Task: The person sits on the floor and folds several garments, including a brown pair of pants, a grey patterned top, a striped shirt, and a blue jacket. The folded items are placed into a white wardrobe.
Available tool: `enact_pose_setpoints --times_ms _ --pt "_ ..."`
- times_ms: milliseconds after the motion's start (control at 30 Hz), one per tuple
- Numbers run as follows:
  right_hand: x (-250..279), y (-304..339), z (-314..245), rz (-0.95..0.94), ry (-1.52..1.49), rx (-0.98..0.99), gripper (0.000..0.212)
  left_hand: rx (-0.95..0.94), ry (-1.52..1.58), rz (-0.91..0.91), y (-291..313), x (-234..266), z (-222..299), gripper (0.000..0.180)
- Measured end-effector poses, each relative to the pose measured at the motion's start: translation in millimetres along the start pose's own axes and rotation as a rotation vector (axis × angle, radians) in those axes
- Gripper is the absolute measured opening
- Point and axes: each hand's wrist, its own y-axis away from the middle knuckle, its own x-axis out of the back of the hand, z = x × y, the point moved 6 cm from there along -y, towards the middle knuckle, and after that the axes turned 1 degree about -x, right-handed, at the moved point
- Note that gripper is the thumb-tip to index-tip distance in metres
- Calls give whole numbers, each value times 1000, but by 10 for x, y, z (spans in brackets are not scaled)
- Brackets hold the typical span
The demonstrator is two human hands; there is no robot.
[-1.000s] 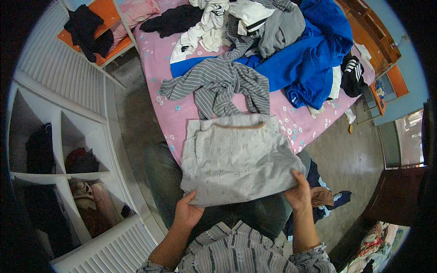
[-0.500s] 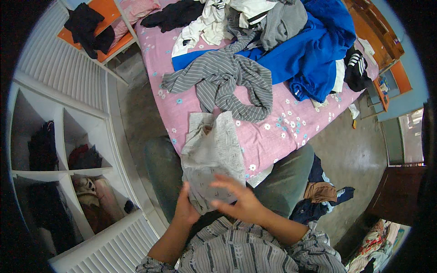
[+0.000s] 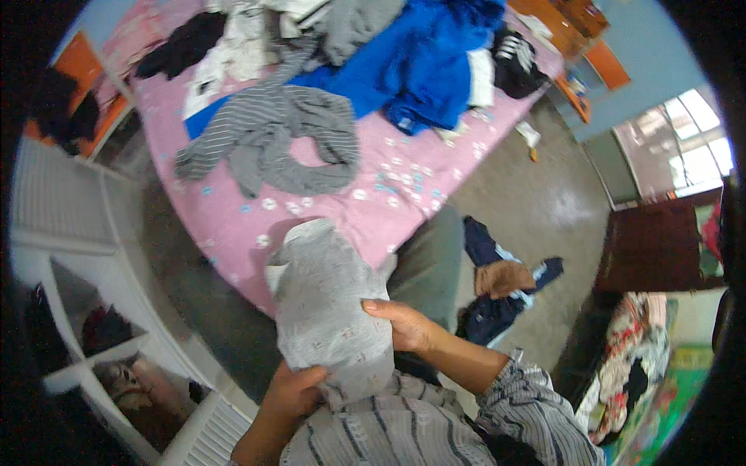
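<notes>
A folded light grey garment (image 3: pixel 332 303) with small dark marks is held up in front of my body, above the near edge of the bed. At its lower left edge my left hand (image 3: pixel 294 392) grips it, the thumb on the front face. My right hand (image 3: pixel 406 325) pinches its right edge, thumb on top and the other fingers hidden behind the cloth. Beyond it on the bed lies a grey striped top (image 3: pixel 287 140), loosely spread with a bent sleeve.
The pink flowered bed (image 3: pixel 233 225) also bears a blue garment (image 3: pixel 423 70), a white one (image 3: pixel 241 46) and black ones. Dark and brown clothes (image 3: pixel 505 279) lie on the floor at right. A white shelf unit (image 3: pixel 116 349) with clothes stands at left; more clothes (image 3: pixel 629 357) are heaped at lower right.
The grey garment has been lifted off the bed edge and my lap, toward my body. My right hand, open over it before, now grips its edge. The view has turned to the right.
</notes>
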Motion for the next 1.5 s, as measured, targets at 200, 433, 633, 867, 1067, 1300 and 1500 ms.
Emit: enact_pose_setpoints --times_ms 200,433,633,867,1067,1300,1500 --pt "521 1252 -849 363 35 445 38 -31 300 -91 -324 217 -72 50" --pt "1905 3313 -1537 918 243 1140 55 17 337 104 -472 610 -165 38" --pt "3451 3540 -849 1479 -632 894 56 130 328 162 -640 783 -393 29" --pt "1170 464 -1471 798 1222 948 41 122 344 205 -780 820 -417 31" --pt "-614 -1131 -1495 701 2120 1403 51 136 295 199 -835 844 -437 38" --pt "-719 -1291 -1089 253 1627 499 29 52 534 -16 -807 859 -384 47" --pt "-682 -109 86 -304 1069 209 24 58 509 372 -1372 1038 -430 60"
